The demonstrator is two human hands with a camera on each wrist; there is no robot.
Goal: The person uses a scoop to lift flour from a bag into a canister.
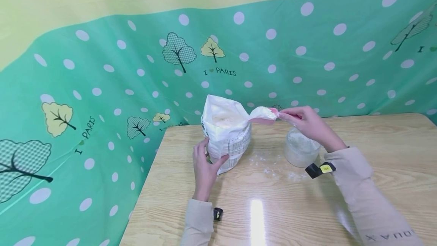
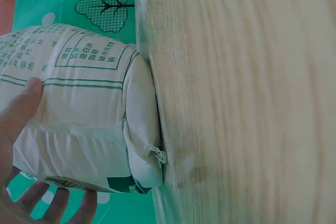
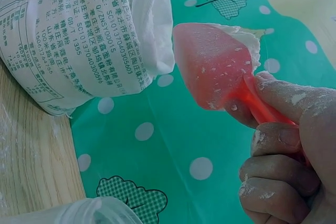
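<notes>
A white woven bag of flour (image 1: 227,139) with green print stands on the table, its top open and white powder showing inside. My left hand (image 1: 206,162) grips the bag low on its near left side, thumb on the front and fingers around the far side in the left wrist view. In my right hand (image 3: 283,145), dusted with flour, is the handle of a red plastic scoop (image 3: 215,66). Heaped with white flour, the scoop is level with the bag's mouth, at its right side. Below the right hand stands a clear round jar (image 1: 300,151), partly covered by that hand.
The wooden table (image 1: 164,208) has flour specks scattered between the bag and the jar. A green dotted curtain (image 1: 136,56) with printed trees hangs behind the table and along its left side.
</notes>
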